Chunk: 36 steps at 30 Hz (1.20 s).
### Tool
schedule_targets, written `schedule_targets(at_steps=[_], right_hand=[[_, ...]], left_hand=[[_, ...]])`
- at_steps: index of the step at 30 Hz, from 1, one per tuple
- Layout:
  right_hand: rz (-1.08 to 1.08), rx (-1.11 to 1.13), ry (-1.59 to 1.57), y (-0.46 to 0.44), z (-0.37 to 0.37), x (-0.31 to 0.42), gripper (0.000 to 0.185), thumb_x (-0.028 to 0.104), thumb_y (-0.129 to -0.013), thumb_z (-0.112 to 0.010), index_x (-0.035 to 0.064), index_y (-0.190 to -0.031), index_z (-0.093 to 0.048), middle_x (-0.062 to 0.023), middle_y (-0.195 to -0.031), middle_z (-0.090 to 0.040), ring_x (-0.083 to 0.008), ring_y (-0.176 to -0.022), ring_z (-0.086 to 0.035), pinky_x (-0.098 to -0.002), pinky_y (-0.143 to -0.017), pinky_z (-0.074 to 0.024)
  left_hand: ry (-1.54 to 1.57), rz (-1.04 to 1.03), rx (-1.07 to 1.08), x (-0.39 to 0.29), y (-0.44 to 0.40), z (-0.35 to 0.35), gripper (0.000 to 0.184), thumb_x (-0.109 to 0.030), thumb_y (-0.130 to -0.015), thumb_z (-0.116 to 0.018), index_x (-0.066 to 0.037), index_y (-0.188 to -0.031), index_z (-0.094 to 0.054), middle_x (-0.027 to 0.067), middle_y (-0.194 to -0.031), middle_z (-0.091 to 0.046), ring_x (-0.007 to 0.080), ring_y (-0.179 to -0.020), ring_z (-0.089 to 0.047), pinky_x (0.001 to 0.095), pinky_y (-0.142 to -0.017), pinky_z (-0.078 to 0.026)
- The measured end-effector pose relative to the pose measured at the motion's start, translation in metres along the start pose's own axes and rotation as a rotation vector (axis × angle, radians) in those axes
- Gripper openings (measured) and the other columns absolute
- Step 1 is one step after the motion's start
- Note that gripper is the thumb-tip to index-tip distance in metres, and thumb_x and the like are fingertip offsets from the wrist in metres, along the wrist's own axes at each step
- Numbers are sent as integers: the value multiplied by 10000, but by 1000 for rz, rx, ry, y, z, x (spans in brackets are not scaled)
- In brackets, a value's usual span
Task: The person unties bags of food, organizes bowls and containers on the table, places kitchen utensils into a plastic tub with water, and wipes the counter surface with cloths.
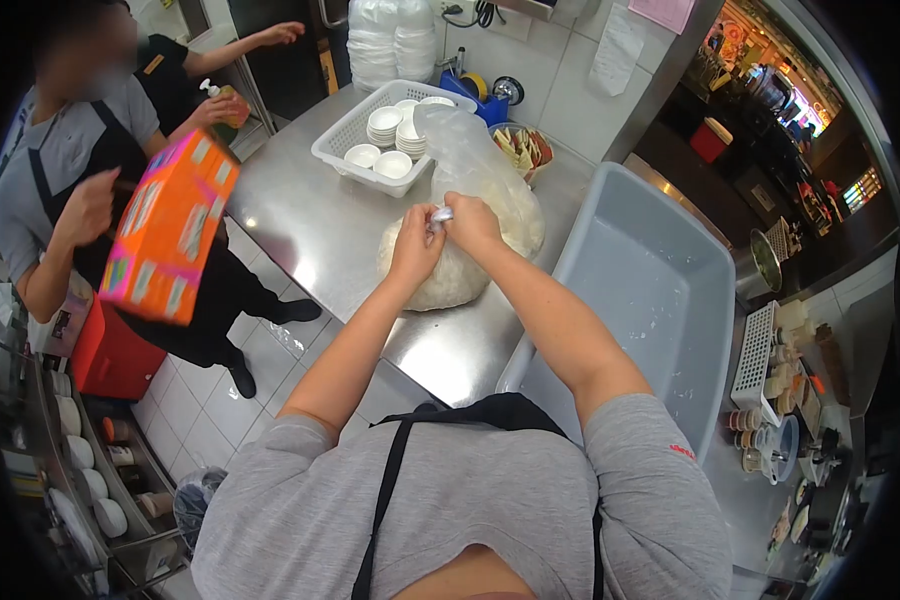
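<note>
A large clear plastic bag [452, 286] full of pale, whitish contents rests on the steel table [295, 240] in front of me. Its neck is twisted tight, and the loose upper part of the plastic flops toward the back. My left hand [417, 243] is closed on the twisted neck from the left. Close against it, my right hand [473, 222] grips the same neck from the right. Exactly what the contents are, I cannot tell.
Behind the bag stands a white basket [335, 150] of small white bowls. A big grey tub [630, 290] sits to my right. At left, a person carries an orange box [175, 225]; another person's hand holds a pump bottle [228, 108].
</note>
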State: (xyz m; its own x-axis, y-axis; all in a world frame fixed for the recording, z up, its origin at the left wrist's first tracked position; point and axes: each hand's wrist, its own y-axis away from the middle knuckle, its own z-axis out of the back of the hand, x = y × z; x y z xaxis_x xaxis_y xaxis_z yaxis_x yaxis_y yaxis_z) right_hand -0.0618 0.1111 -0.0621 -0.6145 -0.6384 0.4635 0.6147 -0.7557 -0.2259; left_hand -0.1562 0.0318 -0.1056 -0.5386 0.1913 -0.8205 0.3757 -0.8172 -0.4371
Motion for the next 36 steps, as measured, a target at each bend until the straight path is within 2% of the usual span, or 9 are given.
schedule_targets(at_steps=[5, 10, 12, 15, 19, 21, 24, 31, 36], right_hand=[[58, 75, 73, -3, -3, -3, 113, 91, -749, -551, 43, -851, -541, -195, -892, -618, -357, -852, -606, -437, -732, -479], [305, 300, -275, -26, 52, -21, 570, 315, -711, -712, 59, -1157, -466, -157, -1137, -501, -295, -1046, -502, -411, -842, -431], [36, -241, -16, -42, 72, -16, 834, 414, -642, -767, 70, -1295, -379, -134, -1249, -449, -284, -1137, -461, -432, -890, -411], [-88, -376, 16, -80, 28, -51, 921, 357, -583, -801, 73, -1327, -339, -163, -1402, -306, -296, -1191, -446, -401, -931, -398], [-86, -207, -208, -64, -11, -60, 804, 341, -642, -763, 67, -1307, -405, -187, -1376, -365, -285, -1192, -458, -383, -934, -403], [-267, 320, -67, -70, -7, -65, 550, 305, -719, -695, 41, -1177, -542, -195, -1197, -541, -285, -1109, -528, -374, -912, -419], [-344, -235, -445, -76, 32, -75, 422, 279, -809, -629, -27, -1095, -580, -175, -998, -635, -292, -926, -605, -362, -832, -453], [-258, -358, -1025, -50, 132, -33, 322, 215, -848, -574, -18, -1069, -589, -119, -974, -640, -217, -865, -602, -329, -746, -465], [-125, -462, -1215, -40, 184, 8, 273, 202, -862, -562, -21, -1016, -597, -83, -908, -626, -203, -817, -585, -329, -729, -469]], left_hand=[[82, 54, -24, -5, -1, 4, 256, 30, -738, -578, -35, -973, -500, 126, -937, -511, 247, -836, -549, 312, -665, -459], [1, 91, -92, 4, -5, 13, 182, 50, -750, -567, -43, -904, -540, 58, -938, -484, 166, -813, -530, 239, -665, -452], [138, -18, -127, 7, -1, 6, 153, 71, -750, -545, -34, -860, -562, 64, -965, -461, 155, -854, -510, 231, -654, -440], [95, -94, -172, -9, 8, 7, 184, 102, -704, -498, -17, -821, -574, 71, -918, -463, 182, -780, -493, 257, -646, -411], [147, -163, -235, -1, -2, 20, 178, 108, -693, -495, -14, -789, -583, 64, -917, -468, 166, -803, -488, 255, -663, -407], [91, -130, -290, -5, -14, 35, 180, 107, -694, -492, -16, -786, -587, 57, -913, -471, 157, -816, -485, 258, -675, -409], [133, -117, -358, 7, -29, 45, 176, 100, -698, -495, -17, -788, -590, 51, -906, -472, 156, -815, -487, 253, -667, -408], [-91, -143, -254, 38, -37, 42, 347, 127, -685, -423, -40, -934, -597, 81, -992, -471, 188, -902, -508, 257, -743, -415], [-34, -213, 63, -41, -51, 62, 771, -119, -690, -695, -47, -1341, -289, 153, -1259, -408, 313, -1199, -408, 370, -982, -355]])
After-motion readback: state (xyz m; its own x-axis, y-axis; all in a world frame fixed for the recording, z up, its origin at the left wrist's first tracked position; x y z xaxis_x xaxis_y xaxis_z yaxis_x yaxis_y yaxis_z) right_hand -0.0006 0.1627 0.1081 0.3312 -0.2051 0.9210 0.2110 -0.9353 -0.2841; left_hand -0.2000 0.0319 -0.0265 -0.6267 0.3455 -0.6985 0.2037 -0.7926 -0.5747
